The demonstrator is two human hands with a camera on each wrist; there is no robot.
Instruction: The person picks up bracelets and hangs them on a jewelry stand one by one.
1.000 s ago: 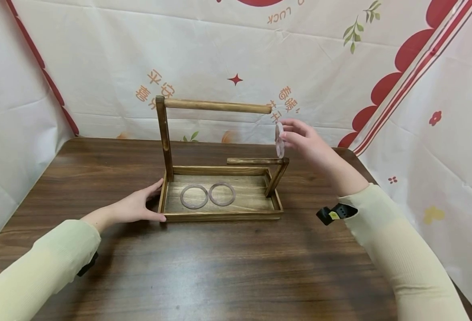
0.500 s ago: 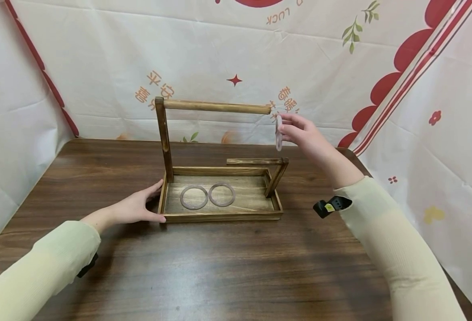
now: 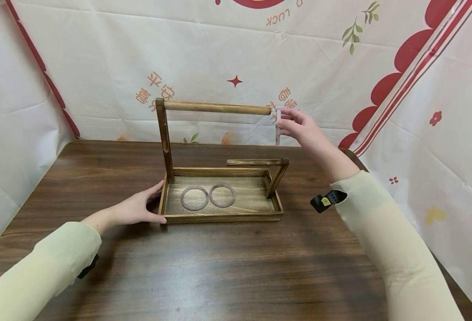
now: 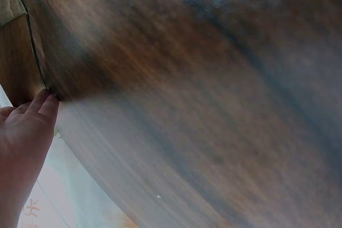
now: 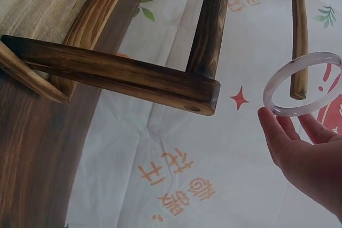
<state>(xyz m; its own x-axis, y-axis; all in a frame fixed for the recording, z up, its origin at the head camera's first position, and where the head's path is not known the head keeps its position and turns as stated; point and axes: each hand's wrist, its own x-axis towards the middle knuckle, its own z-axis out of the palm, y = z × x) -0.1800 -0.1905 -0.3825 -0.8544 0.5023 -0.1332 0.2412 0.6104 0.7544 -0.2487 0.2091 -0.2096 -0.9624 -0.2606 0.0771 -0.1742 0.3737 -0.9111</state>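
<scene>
My right hand (image 3: 300, 125) pinches a pale translucent bangle (image 3: 278, 129) between thumb and fingers. The bangle stands on edge beside the free right end of the upper wooden bar (image 3: 217, 107). In the right wrist view, the bar's end shows through the opening of the bangle (image 5: 278, 78). My left hand (image 3: 135, 207) rests against the left end of the wooden tray (image 3: 224, 217), thumb at the front corner and fingers extended along the side wall. Two more bangles, a left one (image 3: 183, 203) and a right one (image 3: 222, 206), lie flat and side by side in the tray.
A tall post (image 3: 164, 138) on the tray's left carries the upper bar. From a short post (image 3: 277, 179) on the right, a lower bar (image 3: 254, 162) points left. A printed white cloth (image 3: 204, 58) hangs behind the brown table (image 3: 220, 267).
My right hand has lifted the bangle from near the short post's top to the height of the upper bar's end, moving slightly left. My left hand has stayed at the tray.
</scene>
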